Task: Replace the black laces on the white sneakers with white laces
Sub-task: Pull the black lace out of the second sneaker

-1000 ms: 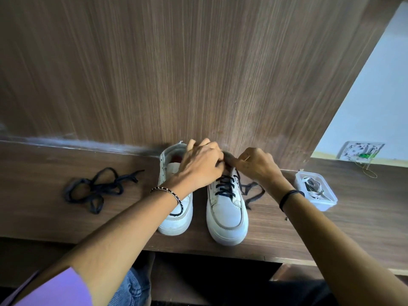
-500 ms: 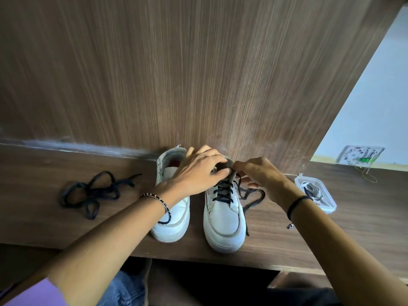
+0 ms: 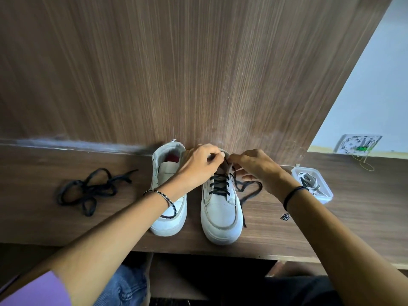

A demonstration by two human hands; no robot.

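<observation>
2 white sneakers stand on a wooden desk (image 3: 364,195), toes toward the person. The laced sneaker (image 3: 220,213) carries a black lace (image 3: 218,184) through its eyelets, with the loose ends trailing off its right side. At its collar the left hand (image 3: 202,166) and right hand (image 3: 258,167) meet, fingers curled, each pinching that lace. Just left of it stands the unlaced sneaker (image 3: 169,224). Well to its left lies a loose black lace (image 3: 88,188). To its right sits a clear box (image 3: 324,198) holding white laces (image 3: 308,181).
</observation>
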